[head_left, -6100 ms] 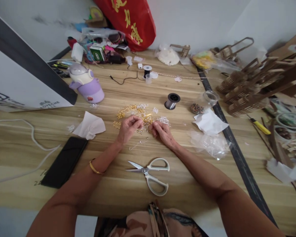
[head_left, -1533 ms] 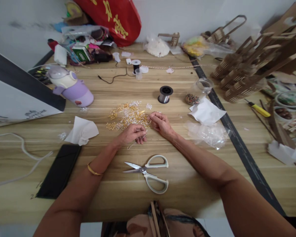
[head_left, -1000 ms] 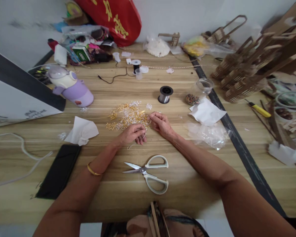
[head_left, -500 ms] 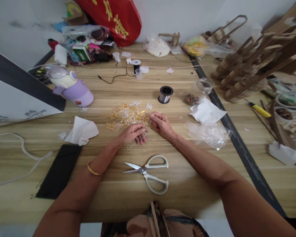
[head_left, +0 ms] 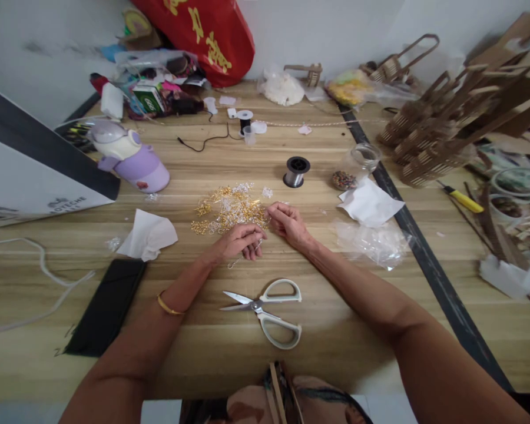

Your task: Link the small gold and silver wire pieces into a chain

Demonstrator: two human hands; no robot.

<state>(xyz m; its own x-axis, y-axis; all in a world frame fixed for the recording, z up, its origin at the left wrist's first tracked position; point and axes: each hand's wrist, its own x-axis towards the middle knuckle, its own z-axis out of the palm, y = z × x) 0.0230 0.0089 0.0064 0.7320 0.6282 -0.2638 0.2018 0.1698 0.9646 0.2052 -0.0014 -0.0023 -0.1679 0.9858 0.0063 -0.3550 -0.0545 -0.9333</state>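
Since the earliest view, our left hand (head_left: 241, 241) has moved a little toward us and now covers much of the silver chain (head_left: 236, 260), which there lies bare on the wood. Under everything we have the wooden table (head_left: 194, 365), with the flat black case (head_left: 106, 309) to our left and, nearest us, the white-handled scissors (head_left: 257, 305), blades parted. Our right hand (head_left: 289, 224) rests just beside the right end of the pile of small gold and silver pieces (head_left: 235, 209), its thumb and finger drawn narrow; whatever may sit between them is too small for us to tell. That pile spreads just beyond our left hand, and past it, to the right, stands the black-flanged spool (head_left: 296, 173). Slightest is the chain: our left hand's fingers curl round it, its ringed end poking out
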